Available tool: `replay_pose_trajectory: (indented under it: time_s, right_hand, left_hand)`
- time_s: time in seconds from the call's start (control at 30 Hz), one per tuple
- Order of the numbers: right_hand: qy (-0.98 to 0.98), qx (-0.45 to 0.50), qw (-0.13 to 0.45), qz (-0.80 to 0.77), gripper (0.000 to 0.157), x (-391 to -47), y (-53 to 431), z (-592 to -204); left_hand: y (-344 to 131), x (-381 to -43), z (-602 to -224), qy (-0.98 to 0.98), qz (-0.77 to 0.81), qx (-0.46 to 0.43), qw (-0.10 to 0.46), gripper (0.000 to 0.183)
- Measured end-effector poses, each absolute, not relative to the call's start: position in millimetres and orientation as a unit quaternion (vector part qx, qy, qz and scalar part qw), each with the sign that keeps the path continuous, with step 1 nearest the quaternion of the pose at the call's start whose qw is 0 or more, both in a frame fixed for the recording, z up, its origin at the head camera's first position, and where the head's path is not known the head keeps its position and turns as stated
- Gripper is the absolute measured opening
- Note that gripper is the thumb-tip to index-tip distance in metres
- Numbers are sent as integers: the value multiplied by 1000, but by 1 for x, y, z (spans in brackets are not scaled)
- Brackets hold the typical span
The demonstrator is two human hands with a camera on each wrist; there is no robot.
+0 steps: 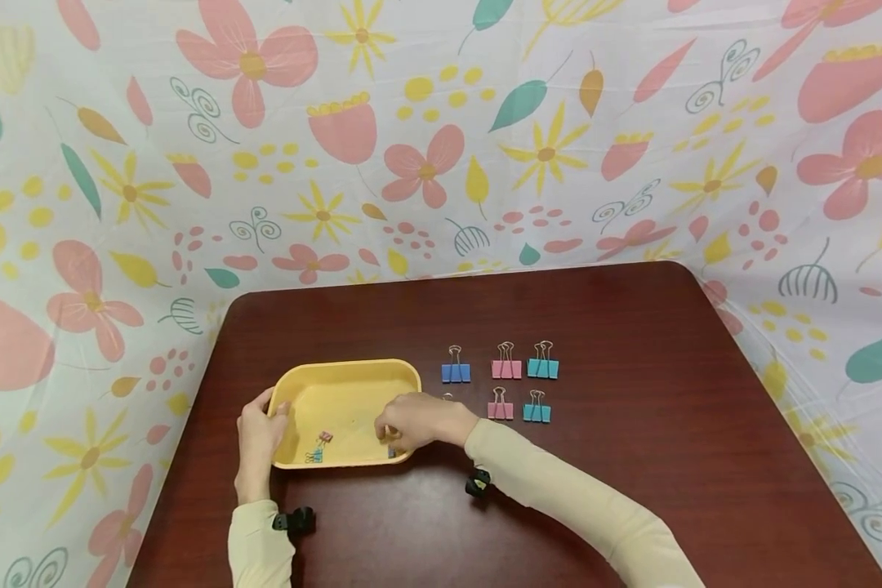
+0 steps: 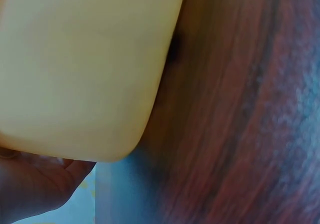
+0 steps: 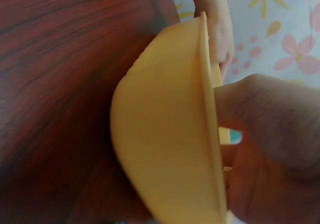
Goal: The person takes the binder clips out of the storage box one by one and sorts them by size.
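Note:
A yellow plastic tray (image 1: pixel 338 371) stands on the table. My left hand (image 1: pixel 259 437) grips its left end, thumb over the rim and fingers against the outer wall. My right hand (image 1: pixel 422 420) reaches over the right end, with bent fingers down inside. Just under those fingertips sits a small dark blue binder clip (image 1: pixel 392 452); I cannot tell whether they pinch it. Further left in the tray lie a pink binder clip (image 1: pixel 326 437) and a teal binder clip (image 1: pixel 314 456). In the right wrist view the tray wall (image 3: pixel 160 119) hides most of the fingers.
Right of the tray, binder clips stand in two rows on the dark wooden table (image 1: pixel 595 482): blue (image 1: pixel 456 373), pink (image 1: pixel 506 370) and teal (image 1: pixel 543 368) behind, pink (image 1: pixel 501 410) and teal (image 1: pixel 536 412) in front. Another clip's handle (image 1: pixel 447 397) shows behind my right hand. Flowered cloth (image 1: pixel 426 212) hangs around.

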State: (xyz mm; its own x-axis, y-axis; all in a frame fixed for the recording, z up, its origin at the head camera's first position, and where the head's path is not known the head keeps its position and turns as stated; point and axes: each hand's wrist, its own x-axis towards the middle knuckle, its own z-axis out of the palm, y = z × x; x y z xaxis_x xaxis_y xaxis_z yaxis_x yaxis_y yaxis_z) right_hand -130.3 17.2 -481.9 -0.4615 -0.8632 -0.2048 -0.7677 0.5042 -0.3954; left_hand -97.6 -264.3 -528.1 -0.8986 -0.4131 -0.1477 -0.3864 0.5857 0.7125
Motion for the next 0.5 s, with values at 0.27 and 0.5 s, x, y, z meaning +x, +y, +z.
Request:
replay_pose_trajectory:
  time_s: [0.27,0.5]
  right_hand:
    - [852,-446,265,-70,23,-127,3,-480]
    - [841,-459,263,-115,20,-130,-3,-491]
  left_hand:
    - [-264,-98,-526,-889,-401,220,9,44]
    - [-267,-97,-526,-890,-399,220,11,45]
